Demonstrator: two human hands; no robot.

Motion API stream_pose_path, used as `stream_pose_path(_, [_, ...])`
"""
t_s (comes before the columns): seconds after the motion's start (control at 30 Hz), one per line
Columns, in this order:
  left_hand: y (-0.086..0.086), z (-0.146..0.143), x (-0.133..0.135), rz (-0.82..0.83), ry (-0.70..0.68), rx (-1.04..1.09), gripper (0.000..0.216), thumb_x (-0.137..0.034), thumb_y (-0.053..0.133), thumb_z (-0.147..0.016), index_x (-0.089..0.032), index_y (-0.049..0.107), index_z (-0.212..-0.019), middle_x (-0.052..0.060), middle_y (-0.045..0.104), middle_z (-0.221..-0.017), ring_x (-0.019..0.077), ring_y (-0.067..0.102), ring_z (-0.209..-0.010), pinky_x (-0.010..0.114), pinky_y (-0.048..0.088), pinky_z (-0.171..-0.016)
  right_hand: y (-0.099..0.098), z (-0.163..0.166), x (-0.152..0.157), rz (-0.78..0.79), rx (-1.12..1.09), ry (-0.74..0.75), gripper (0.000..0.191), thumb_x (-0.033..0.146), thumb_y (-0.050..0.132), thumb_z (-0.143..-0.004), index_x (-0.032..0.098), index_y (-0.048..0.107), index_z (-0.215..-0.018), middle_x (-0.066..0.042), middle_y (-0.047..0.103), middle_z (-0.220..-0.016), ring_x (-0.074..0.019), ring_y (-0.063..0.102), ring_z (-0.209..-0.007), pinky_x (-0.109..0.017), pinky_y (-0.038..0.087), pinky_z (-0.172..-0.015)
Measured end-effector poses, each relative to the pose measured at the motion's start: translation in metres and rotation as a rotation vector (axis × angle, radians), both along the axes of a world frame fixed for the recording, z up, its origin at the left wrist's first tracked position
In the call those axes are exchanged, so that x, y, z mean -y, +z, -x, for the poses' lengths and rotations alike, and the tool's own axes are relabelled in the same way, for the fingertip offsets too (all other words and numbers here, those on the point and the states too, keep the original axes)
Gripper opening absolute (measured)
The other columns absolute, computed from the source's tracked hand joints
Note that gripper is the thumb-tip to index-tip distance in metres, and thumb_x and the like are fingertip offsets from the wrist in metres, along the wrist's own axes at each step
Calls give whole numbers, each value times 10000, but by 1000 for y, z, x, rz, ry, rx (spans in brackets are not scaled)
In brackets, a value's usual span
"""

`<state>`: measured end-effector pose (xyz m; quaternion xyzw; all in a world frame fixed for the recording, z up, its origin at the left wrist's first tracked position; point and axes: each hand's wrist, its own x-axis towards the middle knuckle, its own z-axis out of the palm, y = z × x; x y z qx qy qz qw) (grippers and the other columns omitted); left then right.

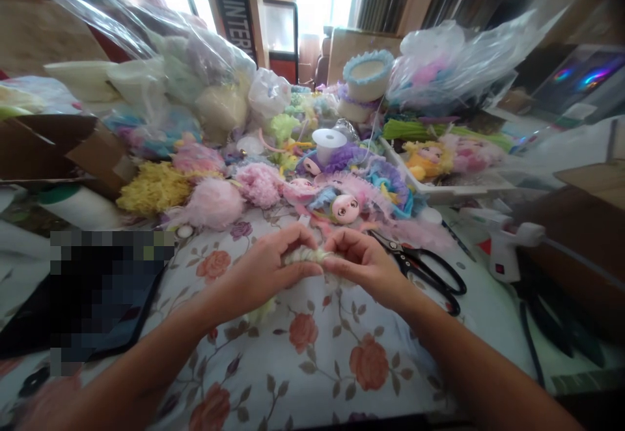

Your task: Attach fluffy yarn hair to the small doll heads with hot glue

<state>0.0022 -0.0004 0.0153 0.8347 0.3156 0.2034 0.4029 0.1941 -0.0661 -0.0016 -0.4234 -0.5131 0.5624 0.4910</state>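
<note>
Both hands meet over a flower-patterned cloth (312, 353). My left hand (263, 268) is closed around a pale, fuzzy twisted strand (305, 256), whose loose end trails down under the palm. My right hand (364, 262) pinches the strand's other end with fingers curled. Just beyond the hands lie small doll heads (345, 208) with pink, purple and blue fluffy trim.
Black scissors (430, 271) lie right of my right hand. A white glue gun (505, 242) stands further right. A white spool (328, 143), yellow and pink pompoms (156, 187), plastic bags of yarn (195, 73) and a tray with dolls (439, 157) crowd the back. A dark tablet lies left.
</note>
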Motion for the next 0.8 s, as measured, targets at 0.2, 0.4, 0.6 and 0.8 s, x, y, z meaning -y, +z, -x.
stream_pose_path(0.2, [-1, -2, -2, 92, 52, 72, 303, -378, 718, -748, -247, 586, -987, -9, 630, -970, 133, 586, -803, 239, 482, -684, -6, 1, 0, -11, -17, -143, 179, 311, 734, -760, 173, 625, -795, 24, 575, -686, -72, 494, -573, -197, 381, -512])
stream_pose_path(0.4, [-1, -2, -8, 85, 165, 148, 224, -342, 724, -733, -204, 618, -873, -6, 653, -840, 137, 607, -767, 228, 498, -660, -11, 1, -2, -1, -27, -228, 188, 321, 754, -729, 182, 673, -826, 8, 631, -711, -87, 547, -598, -204, 422, -536])
stream_pose_path(0.6, [-5, -3, -3, 107, 256, 117, 257, -414, 723, -731, -186, 698, -847, -2, 669, -694, 119, 575, -573, 210, 461, -504, -12, 3, -3, -23, 16, -281, 174, 310, 776, -688, 180, 699, -775, 8, 655, -641, -97, 560, -554, -214, 434, -514])
stream_pose_path(0.8, [-5, -3, 2, 104, 223, 114, 213, -372, 713, -755, -172, 722, -830, 27, 704, -742, 132, 599, -587, 221, 477, -511, -13, 7, -2, -36, 4, -277, 165, 293, 805, -636, 183, 690, -682, 4, 667, -615, -99, 559, -531, -228, 444, -514])
